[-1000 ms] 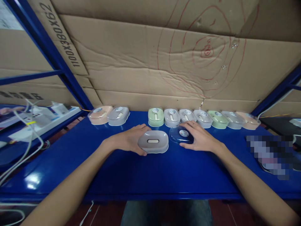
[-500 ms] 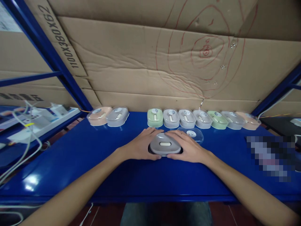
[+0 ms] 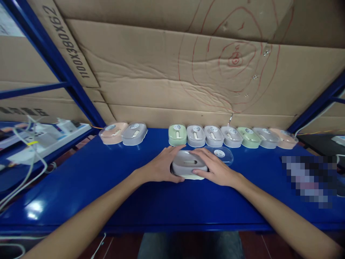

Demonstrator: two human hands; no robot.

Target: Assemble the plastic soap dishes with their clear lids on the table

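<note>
My left hand (image 3: 164, 163) and my right hand (image 3: 217, 167) close round a grey rounded plastic case (image 3: 190, 167) on the blue table. The left palm and thumb press its left side; the right fingers lie along the back and right side, with the thumb on the front. An elongated slot in its top shows a pale part and a dark gap at its right end. A pale edge sticks out under the front. Just behind my right hand lies a clear plastic cover (image 3: 225, 154) with a round label.
A row of similar cases with clear covers stands along the back, among them a green case (image 3: 177, 136) and a peach case (image 3: 114, 133). White power strips (image 3: 72, 131) and cables lie at the left. A blurred-out item (image 3: 307, 180) lies at the right. Cardboard (image 3: 151, 64) forms the back wall.
The case has tilted, so more of its front wall and the pale edge below show. The slot, filled with white before, has a dark gap at its right. My right thumb has moved higher.
</note>
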